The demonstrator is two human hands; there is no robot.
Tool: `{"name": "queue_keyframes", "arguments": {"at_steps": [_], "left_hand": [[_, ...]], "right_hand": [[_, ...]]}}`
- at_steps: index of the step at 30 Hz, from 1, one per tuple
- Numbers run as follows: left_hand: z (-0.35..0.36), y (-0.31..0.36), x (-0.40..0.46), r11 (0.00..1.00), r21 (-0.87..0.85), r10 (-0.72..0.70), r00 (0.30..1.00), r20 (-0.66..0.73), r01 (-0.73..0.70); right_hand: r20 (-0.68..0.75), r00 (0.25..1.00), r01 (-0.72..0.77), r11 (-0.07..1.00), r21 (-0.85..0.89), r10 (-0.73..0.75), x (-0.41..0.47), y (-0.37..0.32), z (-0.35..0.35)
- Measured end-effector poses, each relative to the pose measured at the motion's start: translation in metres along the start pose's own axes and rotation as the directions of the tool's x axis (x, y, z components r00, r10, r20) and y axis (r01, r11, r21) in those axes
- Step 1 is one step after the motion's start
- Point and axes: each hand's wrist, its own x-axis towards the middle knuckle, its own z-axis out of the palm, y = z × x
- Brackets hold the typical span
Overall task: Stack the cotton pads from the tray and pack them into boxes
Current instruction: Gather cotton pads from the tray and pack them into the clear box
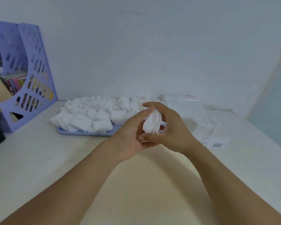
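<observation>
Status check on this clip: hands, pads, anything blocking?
Both hands, left and right, gripping one stack of pads. Tray heaped with loose pads. Nothing blocking.

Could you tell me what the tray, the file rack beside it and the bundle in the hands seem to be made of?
The tray looks like smooth lilac plastic, judging by its even moulded rim. The file rack seems to be the same matte plastic, with moulded cut-out slots. The bundle of pads, held by the left hand and right hand, looks like soft white cotton with fuzzy layered edges.

Stack of cotton pads point(152, 122) clasped between left hand point(130, 135) and right hand point(170, 127), above the table point(39, 159).
</observation>
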Motion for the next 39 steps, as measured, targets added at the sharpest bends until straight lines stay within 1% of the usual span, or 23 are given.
{"name": "queue_keyframes", "arguments": {"at_steps": [1,3,5,10,13,16,18,20,23,29,33,36,39], "left_hand": [[-0.001,-0.001,0.000,0.999,0.047,0.007,1.000,-0.016,-0.007],[-0.001,-0.002,-0.001,0.998,0.058,-0.003,0.999,-0.042,0.005],[-0.003,-0.001,-0.003,1.000,0.021,-0.012,0.999,-0.048,0.013],[-0.005,0.004,-0.005,0.998,-0.056,0.016,1.000,-0.006,-0.016],[-0.007,0.004,-0.004,0.996,-0.085,-0.002,1.000,-0.010,0.001],[-0.009,0.006,-0.004,0.989,-0.146,-0.009,0.999,0.046,0.015],[-0.010,0.006,-0.005,0.986,-0.165,-0.014,0.997,0.076,0.027],[-0.009,0.006,-0.006,0.991,-0.130,-0.020,0.997,0.078,0.030],[-0.007,0.005,-0.007,0.997,-0.071,-0.036,0.998,0.048,0.039],[-0.007,0.007,-0.007,0.999,-0.033,-0.008,0.998,0.060,0.010],[-0.004,0.007,-0.007,0.996,-0.082,-0.018,0.999,0.041,0.021],[-0.004,0.006,-0.007,0.999,-0.039,-0.014,0.999,0.053,0.016],[-0.005,0.007,-0.006,0.999,-0.032,-0.024,0.998,0.061,0.026]], "right_hand": [[0.021,1.000,-0.007,0.999,-0.033,0.008,-0.001,0.001,0.001],[0.058,0.998,-0.019,0.999,-0.032,0.021,-0.001,0.000,0.001],[0.079,0.997,-0.010,1.000,-0.008,0.011,-0.001,-0.002,0.001],[0.040,0.999,0.001,0.996,0.086,-0.005,0.001,-0.003,-0.006],[0.048,0.999,0.022,0.997,0.079,-0.026,0.000,-0.006,-0.005],[0.036,0.999,0.026,0.992,0.124,-0.031,0.002,-0.003,-0.010],[0.061,0.998,0.008,0.993,0.116,-0.015,0.002,-0.003,-0.013],[0.114,0.993,-0.002,0.996,0.093,-0.009,0.001,-0.003,-0.012],[0.166,0.986,-0.029,0.990,0.135,0.006,0.000,-0.004,-0.012],[0.107,0.994,-0.047,0.975,0.217,0.024,0.001,-0.006,-0.028],[0.081,0.995,-0.067,0.983,0.173,0.053,0.002,-0.003,-0.029],[0.071,0.996,-0.067,0.986,0.155,0.056,0.004,0.001,-0.027],[0.080,0.995,-0.076,0.970,0.230,0.059,0.004,0.003,-0.028]]}}
